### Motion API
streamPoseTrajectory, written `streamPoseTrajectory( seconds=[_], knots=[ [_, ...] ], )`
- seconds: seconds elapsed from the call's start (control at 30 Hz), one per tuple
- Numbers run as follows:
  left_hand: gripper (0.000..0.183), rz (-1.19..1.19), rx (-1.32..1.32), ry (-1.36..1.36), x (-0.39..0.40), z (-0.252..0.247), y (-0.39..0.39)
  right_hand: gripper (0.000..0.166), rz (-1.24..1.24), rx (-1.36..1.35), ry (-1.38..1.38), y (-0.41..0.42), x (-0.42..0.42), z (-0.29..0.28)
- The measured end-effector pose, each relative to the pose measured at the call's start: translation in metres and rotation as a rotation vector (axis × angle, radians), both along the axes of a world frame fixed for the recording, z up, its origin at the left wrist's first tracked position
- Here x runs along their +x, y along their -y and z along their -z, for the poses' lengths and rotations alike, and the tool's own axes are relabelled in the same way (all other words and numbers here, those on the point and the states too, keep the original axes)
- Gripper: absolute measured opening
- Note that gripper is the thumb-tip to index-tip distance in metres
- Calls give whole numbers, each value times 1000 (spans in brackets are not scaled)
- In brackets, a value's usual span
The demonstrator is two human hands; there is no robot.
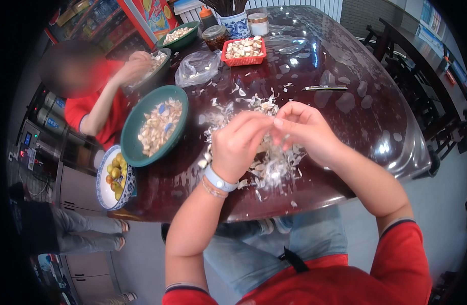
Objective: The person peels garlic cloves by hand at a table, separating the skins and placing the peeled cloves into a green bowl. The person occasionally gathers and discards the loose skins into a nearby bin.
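Observation:
My left hand (239,143) and my right hand (307,131) meet at their fingertips over the table, thumbs and fingers bent in a pinch. Whatever lies between the fingertips is too small and hidden to make out. Below them spreads a heap of papery garlic skins (275,167), partly covered by my hands. A few peeled garlic cloves (203,163) lie at the heap's left side, beside my left wrist. To the left stands a green plastic bowl (131,146) with unpeeled garlic cloves (153,133), loose skins and blue scraps in it.
A blue-and-white bowl of fruit (116,173) sits at the table's left edge. Farther back are a clear plastic bag (197,68), a red basket of garlic (244,49), jars (215,37) and a knife-like metal tool (325,88). Another person's hand (138,66) works over a dark bowl (165,63).

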State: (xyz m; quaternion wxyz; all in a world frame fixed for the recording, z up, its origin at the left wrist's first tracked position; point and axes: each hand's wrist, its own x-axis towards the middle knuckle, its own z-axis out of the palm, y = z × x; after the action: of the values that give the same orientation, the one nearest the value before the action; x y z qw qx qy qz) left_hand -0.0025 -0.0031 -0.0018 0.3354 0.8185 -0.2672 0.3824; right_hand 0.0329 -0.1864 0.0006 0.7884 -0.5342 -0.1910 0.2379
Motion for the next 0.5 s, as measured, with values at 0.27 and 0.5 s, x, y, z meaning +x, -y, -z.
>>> streamPoseTrajectory(
  seconds=[0.27, 0.5],
  knots=[
    [14, 5, 54, 46, -1, -2, 0, 12, 42, 25, 40, 2, 3, 2],
    [13, -27, 85, 9, -2, -4, 1, 11, 32, 7, -5, 4, 2, 0]
  ],
)
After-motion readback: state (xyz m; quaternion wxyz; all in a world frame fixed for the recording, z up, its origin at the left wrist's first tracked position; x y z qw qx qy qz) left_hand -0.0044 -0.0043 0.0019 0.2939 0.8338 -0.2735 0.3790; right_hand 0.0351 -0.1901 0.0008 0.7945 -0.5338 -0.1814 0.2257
